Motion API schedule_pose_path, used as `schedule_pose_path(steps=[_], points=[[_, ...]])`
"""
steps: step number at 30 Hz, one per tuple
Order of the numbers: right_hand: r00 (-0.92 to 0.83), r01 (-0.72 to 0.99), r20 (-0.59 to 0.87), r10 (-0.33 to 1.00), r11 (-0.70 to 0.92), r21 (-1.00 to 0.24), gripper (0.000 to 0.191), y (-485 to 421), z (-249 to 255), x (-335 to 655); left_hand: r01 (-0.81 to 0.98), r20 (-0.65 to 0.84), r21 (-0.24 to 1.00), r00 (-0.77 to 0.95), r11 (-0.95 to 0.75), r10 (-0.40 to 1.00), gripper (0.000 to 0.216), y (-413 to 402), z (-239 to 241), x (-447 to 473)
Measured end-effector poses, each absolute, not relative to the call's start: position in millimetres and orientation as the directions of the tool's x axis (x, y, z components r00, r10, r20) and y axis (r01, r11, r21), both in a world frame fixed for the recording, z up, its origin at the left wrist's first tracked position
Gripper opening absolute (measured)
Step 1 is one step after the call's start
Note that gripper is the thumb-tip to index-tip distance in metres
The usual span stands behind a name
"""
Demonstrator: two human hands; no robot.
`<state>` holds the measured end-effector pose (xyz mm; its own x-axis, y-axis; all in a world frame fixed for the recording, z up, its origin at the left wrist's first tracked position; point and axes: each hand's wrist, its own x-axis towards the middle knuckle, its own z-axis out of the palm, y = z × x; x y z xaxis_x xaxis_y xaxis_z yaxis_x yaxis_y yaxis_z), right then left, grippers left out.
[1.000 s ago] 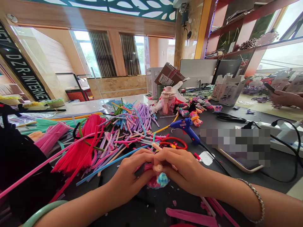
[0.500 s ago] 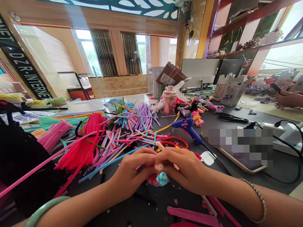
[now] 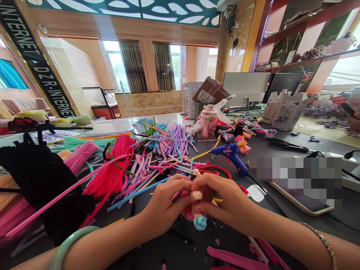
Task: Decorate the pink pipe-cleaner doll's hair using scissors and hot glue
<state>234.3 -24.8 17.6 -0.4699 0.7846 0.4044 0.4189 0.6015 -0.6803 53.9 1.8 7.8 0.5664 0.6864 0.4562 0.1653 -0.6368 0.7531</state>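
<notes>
Between my hands is a small fuzzy pipe-cleaner figure (image 3: 200, 222), with a light blue tip hanging down, a rolled peach piece above it and pink behind. My left hand (image 3: 165, 198) pinches its left side with thumb and fingers. My right hand (image 3: 225, 195) closes on it from the right, fingertips meeting the left ones at the top. The fingers hide much of the figure. Just beyond lie scissors (image 3: 229, 172) with red handles, and a blue glue gun (image 3: 232, 155) on its side.
Pipe cleaners lie heaped ahead and left, including a red bundle (image 3: 118, 168), a purple bundle (image 3: 180, 140) and a black bundle (image 3: 42, 187). A phone (image 3: 303, 200) rests at right. Behind are a pink jar (image 3: 209, 122) and fuzzy figures (image 3: 243, 144). Another person's hand (image 3: 353, 122) shows far right.
The view has shifted left, so things appear farther right. The figure's blue end hangs slightly lower beneath my fingers, with more of the peach part showing. Both hands keep hold.
</notes>
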Motion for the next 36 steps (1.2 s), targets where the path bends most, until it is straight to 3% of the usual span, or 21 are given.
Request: schedule_pose_path(steps=[6,11,17,22,26,30,36], points=[[-0.461,0.421,0.461,0.759,0.644,-0.639,0.019,-28,16,231,0.132,0.477,0.750,0.571,-0.648,0.668,0.020,-1,7,53],[-0.457,0.459,0.611,0.647,0.759,-0.461,0.032,-28,6,231,0.057,0.367,0.874,0.574,-0.482,0.732,0.018,-8,6,57],[-0.475,0.552,0.602,0.642,0.750,-0.365,0.042,-28,-1,229,0.002,0.300,0.933,0.550,-0.360,0.780,0.014,-12,4,61],[-0.475,0.526,0.608,0.636,0.759,-0.384,0.047,-29,0,228,0.086,0.296,0.904,0.579,-0.418,0.760,0.019,-9,4,58],[-0.461,0.472,0.592,0.661,0.748,-0.467,0.041,-28,3,230,0.115,0.353,0.869,0.535,-0.480,0.768,0.019,-7,4,59],[-0.492,0.444,0.579,0.650,0.760,-0.475,0.039,-16,9,241,0.157,0.346,0.866,0.499,-0.475,0.795,0.014,-7,4,61],[-0.274,0.619,0.688,0.672,0.671,-0.409,0.033,9,24,264,0.220,0.343,0.835,0.509,-0.505,0.789,0.011,-8,3,59]])
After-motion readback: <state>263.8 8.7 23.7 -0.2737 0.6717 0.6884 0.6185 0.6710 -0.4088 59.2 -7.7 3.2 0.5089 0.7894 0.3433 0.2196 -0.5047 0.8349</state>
